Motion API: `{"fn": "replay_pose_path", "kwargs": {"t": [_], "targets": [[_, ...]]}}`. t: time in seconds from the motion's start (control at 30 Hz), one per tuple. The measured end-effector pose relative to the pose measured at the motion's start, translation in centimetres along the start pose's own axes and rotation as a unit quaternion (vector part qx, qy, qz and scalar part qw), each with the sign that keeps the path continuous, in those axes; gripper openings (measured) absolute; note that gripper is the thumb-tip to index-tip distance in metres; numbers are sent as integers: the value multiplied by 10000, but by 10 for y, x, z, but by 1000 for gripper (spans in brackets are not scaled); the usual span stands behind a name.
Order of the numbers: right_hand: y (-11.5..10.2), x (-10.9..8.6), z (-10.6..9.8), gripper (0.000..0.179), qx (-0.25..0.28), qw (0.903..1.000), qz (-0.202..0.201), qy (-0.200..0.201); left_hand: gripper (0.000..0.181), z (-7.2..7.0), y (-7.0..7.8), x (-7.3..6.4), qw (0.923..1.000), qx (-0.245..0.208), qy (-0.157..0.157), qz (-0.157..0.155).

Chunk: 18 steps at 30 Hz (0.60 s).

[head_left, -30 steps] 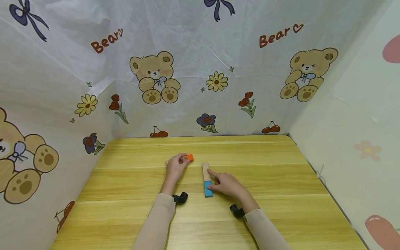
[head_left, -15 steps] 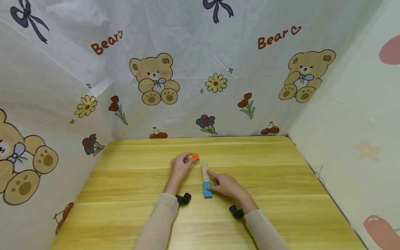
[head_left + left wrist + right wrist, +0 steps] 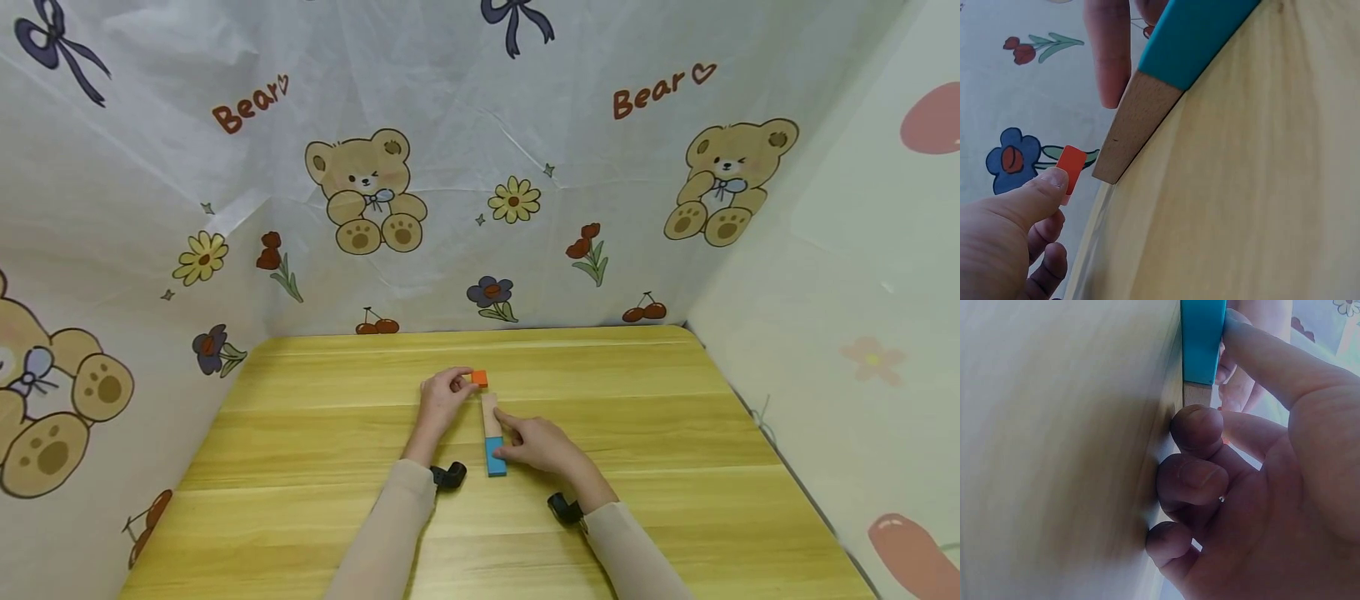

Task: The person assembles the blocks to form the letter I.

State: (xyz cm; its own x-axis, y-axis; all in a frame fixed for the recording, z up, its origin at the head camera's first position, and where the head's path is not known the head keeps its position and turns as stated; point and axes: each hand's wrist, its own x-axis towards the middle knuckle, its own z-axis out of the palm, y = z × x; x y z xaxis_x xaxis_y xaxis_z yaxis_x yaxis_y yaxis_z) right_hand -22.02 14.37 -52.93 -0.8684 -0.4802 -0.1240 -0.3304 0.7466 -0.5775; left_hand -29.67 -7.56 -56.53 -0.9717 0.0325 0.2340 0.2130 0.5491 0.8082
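Between thumb and index finger, my left hand (image 3: 442, 398) pinches a small orange block (image 3: 480, 379) beyond the far end of the row. A plain wooden block (image 3: 490, 412) and a blue block (image 3: 496, 458) lie end to end on the table, the blue one nearer me. Along their right side, my right hand (image 3: 542, 443) rests with its index fingertip at the plain block and its thumb against the blue block (image 3: 1202, 344). Its other fingers are bent in toward the palm. In the left wrist view, the orange block (image 3: 1072, 165) is apart from the plain block's end (image 3: 1135, 128).
The wooden table (image 3: 315, 517) reaches back to a white cloth (image 3: 450, 150) printed with bears and flowers. A pale wall covering (image 3: 817, 292) borders the right side. Each wrist carries a small black camera, such as the left one (image 3: 450, 476).
My left hand has moved right with the orange block, bringing it from left of the row to just past its far end. My right hand stays at the two blocks.
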Motion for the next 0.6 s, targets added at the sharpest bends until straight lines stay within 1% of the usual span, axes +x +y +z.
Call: {"fn": "replay_pose_path", "kwargs": {"t": [0.33,0.5,0.6], "targets": [[0,1,0,78,-47,10000,-7,19,28,7,0,3,9999,84,-63,58],[1,1,1,78,-46,10000,-16,17,27,9,1,4,9998,188,-43,39],[0,0,0,78,-51,10000,-28,4,27,11,0,5,9994,334,-45,27]]}}
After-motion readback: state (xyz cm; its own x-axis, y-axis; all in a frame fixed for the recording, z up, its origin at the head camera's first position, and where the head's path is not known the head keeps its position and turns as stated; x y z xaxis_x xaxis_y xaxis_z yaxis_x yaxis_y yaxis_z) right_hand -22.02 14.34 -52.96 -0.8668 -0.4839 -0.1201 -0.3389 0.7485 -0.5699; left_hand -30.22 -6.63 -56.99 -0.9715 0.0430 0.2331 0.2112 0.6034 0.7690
